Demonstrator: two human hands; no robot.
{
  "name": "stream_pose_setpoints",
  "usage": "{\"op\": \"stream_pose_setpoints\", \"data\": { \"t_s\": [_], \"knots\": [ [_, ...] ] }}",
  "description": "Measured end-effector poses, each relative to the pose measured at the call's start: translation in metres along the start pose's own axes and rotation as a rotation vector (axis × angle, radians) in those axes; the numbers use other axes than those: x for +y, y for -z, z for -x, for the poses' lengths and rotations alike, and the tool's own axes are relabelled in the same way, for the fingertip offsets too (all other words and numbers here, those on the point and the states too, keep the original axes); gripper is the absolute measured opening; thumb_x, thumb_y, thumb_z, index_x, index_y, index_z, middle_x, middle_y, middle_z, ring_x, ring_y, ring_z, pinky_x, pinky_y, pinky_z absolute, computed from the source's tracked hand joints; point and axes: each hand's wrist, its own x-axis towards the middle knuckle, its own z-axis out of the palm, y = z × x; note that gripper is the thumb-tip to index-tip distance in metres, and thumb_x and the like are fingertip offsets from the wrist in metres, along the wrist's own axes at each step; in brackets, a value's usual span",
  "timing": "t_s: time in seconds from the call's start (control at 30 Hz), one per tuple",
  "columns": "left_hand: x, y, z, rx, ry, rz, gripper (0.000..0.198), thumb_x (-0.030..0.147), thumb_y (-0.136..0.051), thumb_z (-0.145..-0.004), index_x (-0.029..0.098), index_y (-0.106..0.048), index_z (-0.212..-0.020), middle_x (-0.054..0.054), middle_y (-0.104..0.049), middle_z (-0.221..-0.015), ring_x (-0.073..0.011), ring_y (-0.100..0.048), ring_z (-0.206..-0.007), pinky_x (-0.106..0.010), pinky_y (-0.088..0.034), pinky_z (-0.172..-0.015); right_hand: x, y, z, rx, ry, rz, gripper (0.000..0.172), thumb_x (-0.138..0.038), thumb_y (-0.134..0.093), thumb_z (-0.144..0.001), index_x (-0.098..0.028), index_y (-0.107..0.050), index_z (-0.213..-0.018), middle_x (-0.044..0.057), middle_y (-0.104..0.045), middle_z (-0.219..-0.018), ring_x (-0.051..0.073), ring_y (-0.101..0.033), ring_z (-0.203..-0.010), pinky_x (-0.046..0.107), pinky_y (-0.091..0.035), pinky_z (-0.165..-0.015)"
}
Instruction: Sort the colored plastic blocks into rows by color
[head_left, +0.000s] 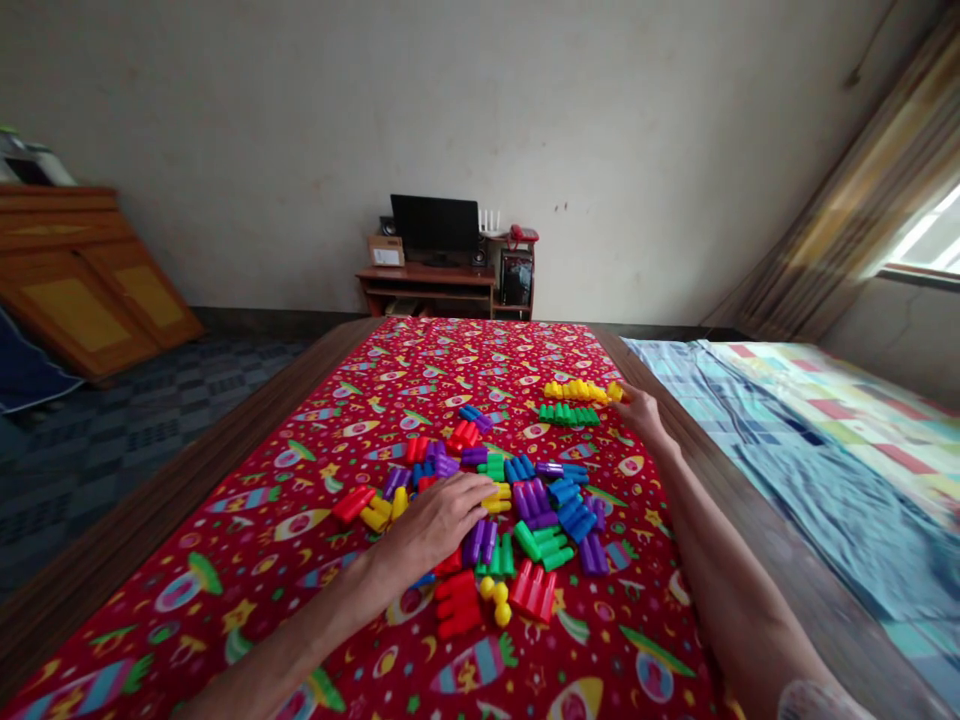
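Observation:
My left hand (448, 512) reaches into a loose pile of plastic toy building blocks. Its fingers and thumb close around a yellow block (498, 498), partly hidden by the fingers. Farther off to the right, my right hand (640, 410) pinches another yellow block (615, 391) at the right end of a yellow row (576, 390). Just in front of that row lies a line of green blocks (568, 415). Around my left hand are purple blocks (531, 498), blue blocks (576, 518), green blocks (544, 543) and red blocks (457, 604).
A red patterned cloth (360, 650) covers the middle of the table, whose dark wooden edge (225, 480) shows on the left. To the right stands a bed (825, 480). Against the far wall, a desk (427, 276) holds a monitor (435, 226); a wooden cabinet (90, 270) is at left.

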Motion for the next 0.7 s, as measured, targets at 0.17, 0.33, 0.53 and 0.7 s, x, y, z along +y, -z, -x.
{"op": "stream_pose_setpoints", "data": {
  "t_s": [0.17,0.33,0.53,0.7],
  "knots": [
    [0.006,0.008,-0.003,-0.037,0.018,-0.05,0.033,0.013,-0.055,-0.088,0.023,-0.058,-0.119,-0.004,-0.064,-0.12,-0.0185,-0.061,-0.11,-0.033,-0.05,-0.098,0.002,-0.013,-0.004,-0.027,-0.003,0.083,0.042,-0.019,-0.053,-0.079,-0.008,-0.063,-0.119,0.014,-0.074,-0.092,0.025,-0.068,-0.089,0.03,-0.049,-0.076],
    [0.014,0.011,-0.006,-0.079,0.098,-0.111,0.027,0.013,-0.058,-0.085,0.023,-0.056,-0.11,-0.004,-0.063,-0.115,-0.0191,-0.063,-0.104,-0.033,-0.051,-0.093,-0.003,-0.015,-0.005,-0.087,-0.007,0.15,0.034,-0.015,-0.05,-0.083,-0.007,-0.066,-0.111,0.018,-0.072,-0.095,0.027,-0.066,-0.09,0.03,-0.047,-0.075],
    [0.012,0.007,-0.005,-0.073,0.199,-0.12,0.025,0.015,-0.062,-0.081,0.022,-0.049,-0.102,-0.003,-0.065,-0.098,-0.0207,-0.066,-0.093,-0.033,-0.052,-0.084,-0.012,-0.01,0.0,-0.165,-0.019,0.214,0.025,-0.012,-0.05,-0.086,-0.004,-0.067,-0.102,0.022,-0.069,-0.094,0.028,-0.066,-0.089,0.031,-0.045,-0.074],
    [0.012,0.007,-0.007,-0.006,0.244,-0.035,0.023,0.019,-0.058,-0.079,0.023,-0.05,-0.1,-0.004,-0.067,-0.094,-0.022,-0.068,-0.089,-0.033,-0.053,-0.08,-0.019,0.005,0.002,-0.171,-0.004,0.245,0.024,-0.015,-0.051,-0.088,-0.004,-0.066,-0.104,0.021,-0.069,-0.094,0.028,-0.066,-0.09,0.031,-0.046,-0.075]
  ]
}}
